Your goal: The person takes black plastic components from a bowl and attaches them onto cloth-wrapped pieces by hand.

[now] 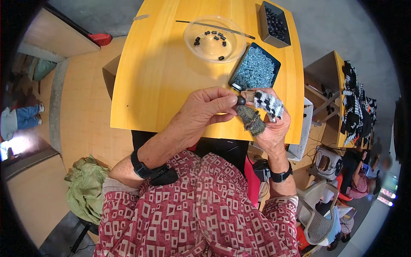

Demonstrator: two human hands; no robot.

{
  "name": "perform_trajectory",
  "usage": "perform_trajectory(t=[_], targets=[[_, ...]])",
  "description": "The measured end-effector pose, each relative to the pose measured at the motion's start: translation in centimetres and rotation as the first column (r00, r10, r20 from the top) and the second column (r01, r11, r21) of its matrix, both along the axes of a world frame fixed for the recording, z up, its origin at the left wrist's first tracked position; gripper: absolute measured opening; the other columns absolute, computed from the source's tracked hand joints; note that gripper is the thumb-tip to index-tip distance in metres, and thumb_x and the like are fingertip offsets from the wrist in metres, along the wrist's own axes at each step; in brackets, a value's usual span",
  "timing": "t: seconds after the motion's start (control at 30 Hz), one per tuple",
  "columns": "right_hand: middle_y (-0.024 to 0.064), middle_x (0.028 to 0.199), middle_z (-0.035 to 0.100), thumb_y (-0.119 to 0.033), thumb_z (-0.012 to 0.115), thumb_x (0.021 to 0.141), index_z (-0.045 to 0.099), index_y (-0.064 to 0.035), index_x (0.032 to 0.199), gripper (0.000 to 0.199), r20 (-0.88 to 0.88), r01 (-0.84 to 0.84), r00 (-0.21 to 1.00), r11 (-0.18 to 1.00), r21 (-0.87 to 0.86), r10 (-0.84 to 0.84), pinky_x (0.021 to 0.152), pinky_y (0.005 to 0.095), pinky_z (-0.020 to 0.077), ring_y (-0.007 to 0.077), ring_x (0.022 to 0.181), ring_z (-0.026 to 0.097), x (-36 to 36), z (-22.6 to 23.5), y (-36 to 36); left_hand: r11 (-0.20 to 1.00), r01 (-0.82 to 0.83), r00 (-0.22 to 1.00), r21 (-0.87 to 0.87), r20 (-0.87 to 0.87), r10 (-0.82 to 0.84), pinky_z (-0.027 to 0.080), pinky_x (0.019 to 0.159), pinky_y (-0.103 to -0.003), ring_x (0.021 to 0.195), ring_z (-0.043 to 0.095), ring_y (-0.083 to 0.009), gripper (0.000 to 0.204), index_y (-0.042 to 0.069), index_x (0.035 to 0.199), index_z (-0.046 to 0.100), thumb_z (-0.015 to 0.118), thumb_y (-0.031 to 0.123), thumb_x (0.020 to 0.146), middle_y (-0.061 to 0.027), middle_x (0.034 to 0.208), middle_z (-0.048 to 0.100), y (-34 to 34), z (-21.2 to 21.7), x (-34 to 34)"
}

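**A:** Bead, small, dark, round [241, 100]: location?

**B:** Above the desk's [162, 77] near edge, toward its right corner. Pinched between thumb and fingertips of the left hand [205, 112], touching the right hand's [267, 122] load.

**A:** Right hand, state?

**B:** Curled shut on a dark green knitted piece [251, 121]; fingers wrapped in black-and-white patterned fabric [269, 103].

**A:** Far edge, left to right?

**B:** Clear round dish with black bits [215, 38], thin rod [214, 26] across it; black tray of pale blue pieces [254, 68]; black tray of dark beads [275, 23] at the far right corner.
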State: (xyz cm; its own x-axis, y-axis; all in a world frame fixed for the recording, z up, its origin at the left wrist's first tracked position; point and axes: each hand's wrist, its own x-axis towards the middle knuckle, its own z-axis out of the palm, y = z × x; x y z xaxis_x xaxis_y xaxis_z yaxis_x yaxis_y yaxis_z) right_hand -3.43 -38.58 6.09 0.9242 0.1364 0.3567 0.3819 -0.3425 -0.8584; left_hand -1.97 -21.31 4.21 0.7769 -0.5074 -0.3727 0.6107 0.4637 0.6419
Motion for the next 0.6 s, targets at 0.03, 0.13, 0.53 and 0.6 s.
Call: perform_trajectory(t=[0.03, 0.13, 0.53, 0.6], targets=[[0.0076, 0.093, 0.061, -0.003, 0.076, 0.066, 0.065, -0.0021, 0.09, 0.026, -0.006, 0.017, 1.0, 1.0, 0.019, -0.017, 0.071, 0.0253, 0.0474, 0.0165, 0.081, 0.06, -0.1, 0.0, -0.1, 1.0, 0.004, 1.0, -0.001, 0.003, -0.004, 0.052, 0.075, -0.021, 0.078, 0.058, -0.005, 0.015, 0.006, 0.096, 0.062, 0.059, 0.018, 0.088, 0.0025, 0.086, 0.06, -0.1, 0.1, 0.0], [0.008, 0.094, 0.06, -0.001, 0.074, 0.067, 0.065, -0.002, 0.09, 0.025, 0.053, 0.016, 0.998, 1.0, 0.003, -0.016, 0.072, 0.0257, 0.0474, 0.0168, 0.081, 0.06, -0.4, -0.2, -0.2, 1.0, 0.012, 1.0, -0.015, 0.011, -0.012, 0.052, 0.075, -0.021, 0.078, 0.058, -0.0044, 0.014, 0.006, 0.095, 0.062, 0.059, 0.018, 0.088, 0.0027, 0.084, 0.06, -0.2, 0.2, -0.1], [0.0065, 0.097, 0.059, -0.002, 0.074, 0.066, 0.064, -0.0026, 0.092, 0.028, 0.081, 0.059, 0.995, 0.996, -0.067, -0.053, 0.073, 0.0253, 0.0475, 0.0152, 0.083, 0.06, -1.2, -0.9, -0.6, 0.994, -0.089, 0.974, 0.065, 0.214, 0.073, 0.049, 0.072, -0.019, 0.077, 0.058, -0.0075, 0.014, 0.004, 0.093, 0.061, 0.066, 0.007, 0.08, -0.0015, 0.086, 0.062, -0.7, -0.2, -0.7], [0.0062, 0.096, 0.059, -0.002, 0.075, 0.066, 0.064, -0.0023, 0.093, 0.029, 0.059, 0.083, 0.995, 0.996, -0.035, -0.081, 0.073, 0.025, 0.0472, 0.0146, 0.083, 0.06, -1.4, -0.9, -0.3, 0.99, -0.129, 0.973, 0.057, 0.199, 0.115, 0.045, 0.069, -0.019, 0.075, 0.055, -0.0068, 0.009, 0.002, 0.087, 0.061, 0.065, 0.005, 0.08, -0.002, 0.081, 0.062, -0.8, 0.1, -0.8]])
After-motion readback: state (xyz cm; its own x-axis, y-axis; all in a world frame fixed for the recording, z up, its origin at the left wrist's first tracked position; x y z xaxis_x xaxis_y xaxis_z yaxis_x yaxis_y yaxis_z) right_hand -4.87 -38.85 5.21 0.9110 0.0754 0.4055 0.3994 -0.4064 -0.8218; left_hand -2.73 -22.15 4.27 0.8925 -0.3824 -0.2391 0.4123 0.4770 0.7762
